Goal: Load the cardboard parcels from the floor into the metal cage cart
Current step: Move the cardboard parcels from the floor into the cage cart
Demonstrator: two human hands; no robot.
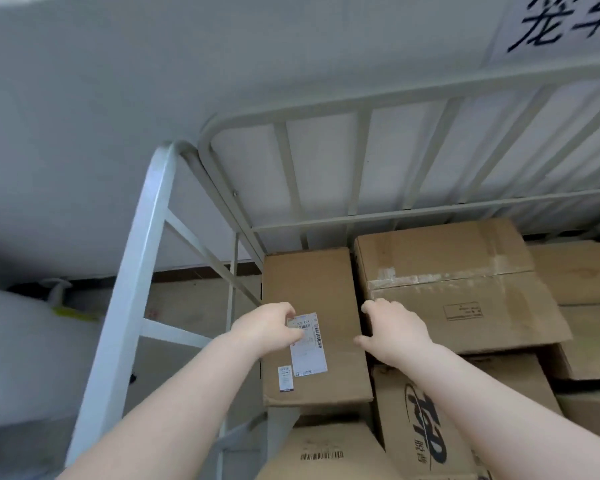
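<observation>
**Head view: a box going into the corner of the cart**

Head view: the narrow box [314, 327] lies on top of the pile, in the back left corner of the cage cart [361, 109]. The left hand [269, 329] rests on its label [307, 342] with fingers curled. The right hand [394, 329] holds its right edge, beside the big box [454, 282]. The near end sticks out past the boxes under it, so it might tip if let go too soon.
</observation>
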